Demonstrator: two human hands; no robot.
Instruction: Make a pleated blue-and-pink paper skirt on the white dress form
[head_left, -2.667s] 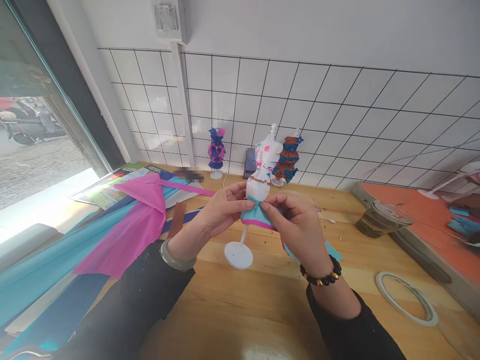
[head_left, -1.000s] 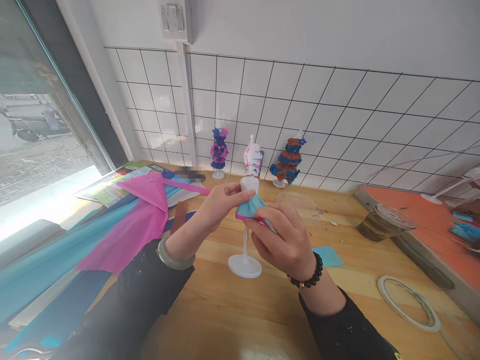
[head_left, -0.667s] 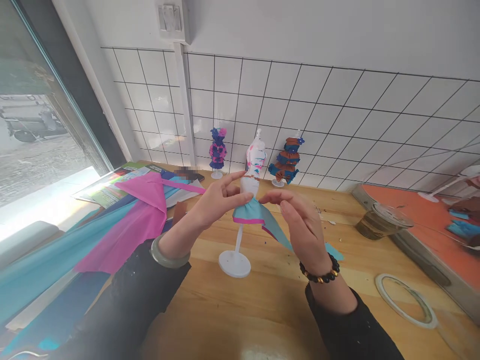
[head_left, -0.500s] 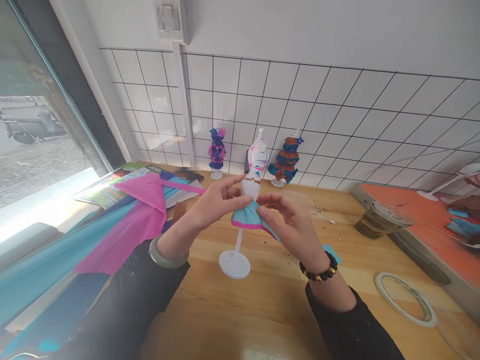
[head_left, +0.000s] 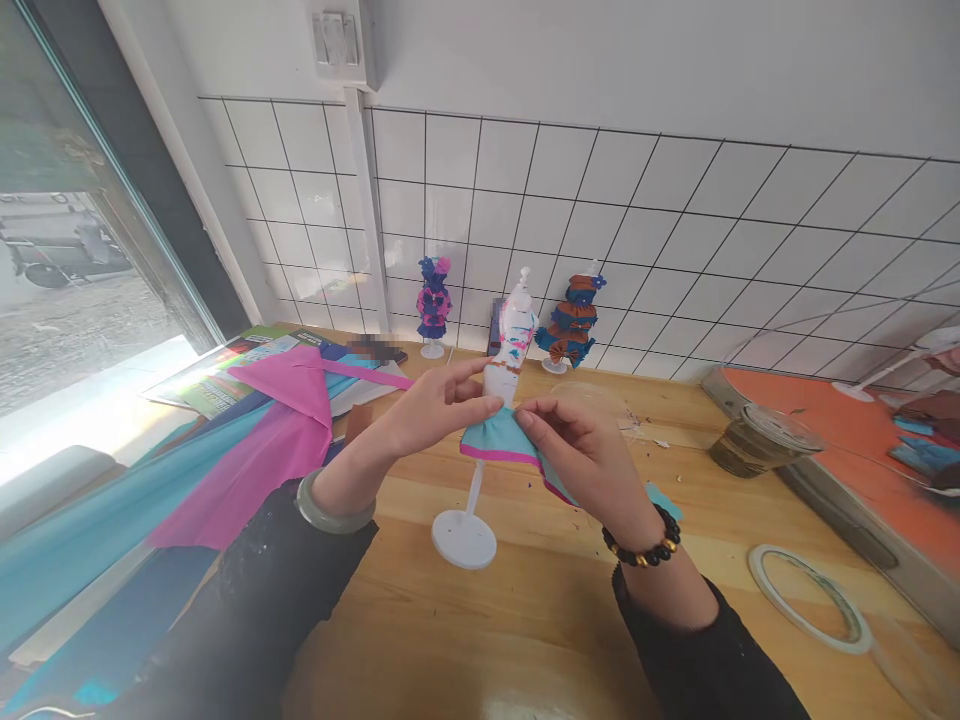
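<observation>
A small white mannequin [head_left: 501, 384] on a round-based stand tilts slightly between my hands, bits of pink and blue stuck on its torso. Round its lower part lies a gathered turquoise strip [head_left: 504, 436] with a pink hem, like a little skirt. My left hand [head_left: 439, 405] grips the mannequin at the hip, thumb pressing the strip's top edge and the other fingers behind. My right hand [head_left: 577, 450] pinches the strip's upper edge between thumb and index finger, and its loose end hangs below that hand. The fingers behind the mannequin are partly hidden.
Two dressed mannequins, one blue and pink [head_left: 433, 300], one brown and blue [head_left: 574, 325], stand by the tiled wall. Pink fabric [head_left: 289, 420] and turquoise fabric lie left. Right are a lidded cup [head_left: 761, 440], a tape roll [head_left: 810, 600] and an orange surface [head_left: 847, 410].
The mannequin has tilted a little more, its base shifting slightly left and toward me. More of the turquoise strip shows spread between my hands, and my right hand has moved slightly right.
</observation>
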